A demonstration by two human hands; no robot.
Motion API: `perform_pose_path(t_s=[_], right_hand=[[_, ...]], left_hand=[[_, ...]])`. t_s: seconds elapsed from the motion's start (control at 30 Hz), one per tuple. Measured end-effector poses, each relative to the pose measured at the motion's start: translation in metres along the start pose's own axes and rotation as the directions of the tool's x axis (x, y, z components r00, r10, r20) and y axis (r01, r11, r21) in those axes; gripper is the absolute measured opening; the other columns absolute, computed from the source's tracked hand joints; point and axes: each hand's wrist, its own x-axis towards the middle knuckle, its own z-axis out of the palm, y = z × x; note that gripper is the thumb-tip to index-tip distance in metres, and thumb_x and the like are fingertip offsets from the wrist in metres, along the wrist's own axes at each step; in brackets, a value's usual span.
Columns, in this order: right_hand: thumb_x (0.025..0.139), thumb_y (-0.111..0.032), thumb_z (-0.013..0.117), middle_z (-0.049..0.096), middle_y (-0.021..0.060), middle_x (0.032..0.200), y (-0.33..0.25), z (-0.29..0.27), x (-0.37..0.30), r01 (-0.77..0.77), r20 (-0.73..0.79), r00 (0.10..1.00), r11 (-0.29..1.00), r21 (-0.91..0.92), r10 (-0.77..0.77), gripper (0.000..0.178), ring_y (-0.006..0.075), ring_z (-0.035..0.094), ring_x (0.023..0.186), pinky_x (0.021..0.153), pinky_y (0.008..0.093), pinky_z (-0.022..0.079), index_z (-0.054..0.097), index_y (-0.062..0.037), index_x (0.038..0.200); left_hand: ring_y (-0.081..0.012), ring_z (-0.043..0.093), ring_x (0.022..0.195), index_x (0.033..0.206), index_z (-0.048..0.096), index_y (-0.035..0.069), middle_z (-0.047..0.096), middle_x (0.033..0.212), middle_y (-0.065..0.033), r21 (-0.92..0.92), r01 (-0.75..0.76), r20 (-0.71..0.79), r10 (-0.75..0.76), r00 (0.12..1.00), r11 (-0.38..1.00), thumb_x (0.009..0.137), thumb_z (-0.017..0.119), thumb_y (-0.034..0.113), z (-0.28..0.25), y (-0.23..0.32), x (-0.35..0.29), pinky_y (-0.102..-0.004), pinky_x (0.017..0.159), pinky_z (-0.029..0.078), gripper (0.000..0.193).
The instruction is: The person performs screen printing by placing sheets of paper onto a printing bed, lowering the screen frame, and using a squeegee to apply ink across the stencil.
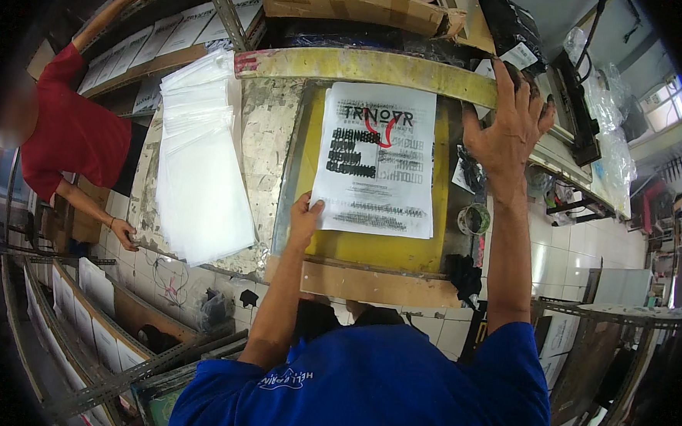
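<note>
My left hand (305, 217) pinches the lower left edge of a white printed sheet (388, 192). The sheet bears black lettering and red curved marks, and some of the print looks doubled. It lies on a yellow board (431, 252) on the worktable. At the far right of the table, my right hand (512, 133) grips the right end of a long yellow frame bar (364, 66), thumb on the near side. Dark stains cover its fingers, which are spread. A fanned stack of blank white sheets (204, 183) sits left of the board.
A person in a red shirt (75, 133) stands left of the table, one hand near its edge. Shelves with papers (96, 316) fill the lower left. Cardboard boxes (359, 9) are behind the bar. A small round container (473, 219) and a black cloth (462, 277) lie at the right.
</note>
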Motion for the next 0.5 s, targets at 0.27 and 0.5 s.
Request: perform_pose_path(t_s=[0.27, 0.5], right_hand=[[0.072, -0.041, 0.073, 0.048, 0.0238, 0.142, -0.012, -0.02, -0.08, -0.048, 0.149, 0.988, 0.993, 0.105, 0.032, 0.086, 0.0443, 0.036, 0.138, 0.115, 0.0689, 0.009, 0.05, -0.0076, 0.148], [0.079, -0.05, 0.065, 0.041, 0.0285, 0.147, -0.029, -0.013, -0.235, -0.094, 0.292, 0.955, 0.982, 0.162, 0.043, 0.085, 0.0488, 0.026, 0.143, 0.115, 0.0699, 0.006, 0.051, -0.0012, 0.147]], left_hand=[[-0.0272, 0.064, 0.103, 0.154, 0.036, -0.002, 0.064, 0.12, -0.0123, 0.683, -0.078, -0.214, 0.302, 0.929, 0.726, 0.082, 0.085, 0.015, 0.016, 0.07, -0.02, -0.0378, 0.09, 0.053, 0.089], [-0.0233, 0.06, 0.118, 0.15, 0.041, -0.002, 0.06, 0.133, -0.0125, -0.008, -0.37, -0.124, 0.366, 0.922, 0.929, 0.064, 0.096, 0.009, -0.014, 0.1, -0.047, -0.0373, 0.1, 0.051, 0.102]])
